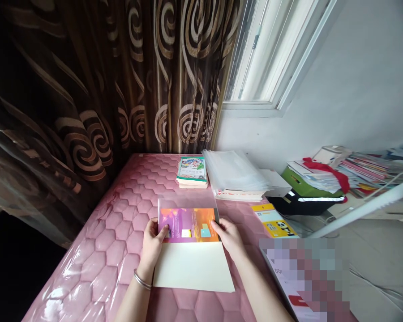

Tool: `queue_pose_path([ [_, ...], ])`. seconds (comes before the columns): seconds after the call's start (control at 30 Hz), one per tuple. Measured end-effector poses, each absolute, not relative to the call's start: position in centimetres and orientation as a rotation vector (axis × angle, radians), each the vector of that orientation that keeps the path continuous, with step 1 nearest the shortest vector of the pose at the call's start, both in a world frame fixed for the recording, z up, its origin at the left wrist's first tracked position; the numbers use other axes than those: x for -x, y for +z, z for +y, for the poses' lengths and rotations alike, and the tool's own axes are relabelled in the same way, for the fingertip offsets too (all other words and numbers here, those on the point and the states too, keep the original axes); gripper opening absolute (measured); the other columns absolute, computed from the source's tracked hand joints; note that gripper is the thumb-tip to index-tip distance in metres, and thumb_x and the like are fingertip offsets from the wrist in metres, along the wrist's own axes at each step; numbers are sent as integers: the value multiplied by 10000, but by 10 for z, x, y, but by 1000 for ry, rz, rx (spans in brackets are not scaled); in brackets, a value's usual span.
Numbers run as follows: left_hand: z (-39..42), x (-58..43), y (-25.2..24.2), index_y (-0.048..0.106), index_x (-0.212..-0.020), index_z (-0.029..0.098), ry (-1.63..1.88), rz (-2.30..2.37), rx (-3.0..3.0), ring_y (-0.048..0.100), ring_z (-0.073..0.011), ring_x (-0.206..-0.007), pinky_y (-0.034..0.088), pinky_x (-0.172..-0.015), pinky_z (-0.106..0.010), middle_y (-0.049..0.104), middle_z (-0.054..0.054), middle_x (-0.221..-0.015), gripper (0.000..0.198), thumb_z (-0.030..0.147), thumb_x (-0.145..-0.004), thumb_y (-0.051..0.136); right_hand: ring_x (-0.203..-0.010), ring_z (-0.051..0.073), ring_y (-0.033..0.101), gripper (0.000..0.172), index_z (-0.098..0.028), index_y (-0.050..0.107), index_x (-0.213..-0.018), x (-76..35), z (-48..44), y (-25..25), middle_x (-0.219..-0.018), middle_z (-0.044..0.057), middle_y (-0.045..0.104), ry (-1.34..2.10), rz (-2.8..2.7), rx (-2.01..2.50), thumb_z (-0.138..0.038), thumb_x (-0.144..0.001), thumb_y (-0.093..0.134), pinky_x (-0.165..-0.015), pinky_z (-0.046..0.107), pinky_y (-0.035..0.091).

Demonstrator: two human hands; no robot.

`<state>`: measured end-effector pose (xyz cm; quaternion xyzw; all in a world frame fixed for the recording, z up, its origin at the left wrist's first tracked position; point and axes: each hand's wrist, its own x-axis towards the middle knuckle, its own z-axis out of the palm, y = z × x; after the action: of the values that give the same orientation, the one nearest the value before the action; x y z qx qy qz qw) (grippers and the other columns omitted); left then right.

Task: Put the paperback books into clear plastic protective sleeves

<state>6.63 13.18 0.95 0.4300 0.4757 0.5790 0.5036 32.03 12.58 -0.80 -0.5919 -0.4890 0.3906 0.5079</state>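
The book (188, 226) lies flat with its orange and purple cover facing up and its long axis running left to right across the pink quilted mattress (114, 250). Its far part sits inside a clear plastic sleeve (187, 203), whose edges are faint and hard to trace. A cream sheet (193, 266) spreads from the near edge of the book toward the person; whether it is a page or a flap cannot be told. The small print on the cover is too tiny to read. The book sits between the hands: the left hand (153, 243) closes on its left end, thumb on top, and the right hand (231, 237) pinches its right end. Beyond lie a stack of books (192, 172) and a pile of clear sleeves (235, 172).
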Motion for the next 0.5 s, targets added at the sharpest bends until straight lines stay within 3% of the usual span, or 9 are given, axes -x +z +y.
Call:
queue_pose_path([
  [0.23,138,-66,-1,586,-858,161,1441,1164,-1004,577,-122,-638,470,-596,-230,646,-11,-752,379,413,-658,788,-564,161,497,481,-223,565,-642,-317,123,-9,-540,-19,541,670,-1273,1645,-675,-797,513,-536,253,364],
  [0.5,140,-68,1,545,-761,177,1452,1263,-1014,504,-95,-545,422,-523,-211,558,43,-627,386,443,-620,786,-559,177,521,504,-233,568,-662,-310,119,0,-608,19,610,591,-1261,1729,-695,-831,460,-507,267,379],
])
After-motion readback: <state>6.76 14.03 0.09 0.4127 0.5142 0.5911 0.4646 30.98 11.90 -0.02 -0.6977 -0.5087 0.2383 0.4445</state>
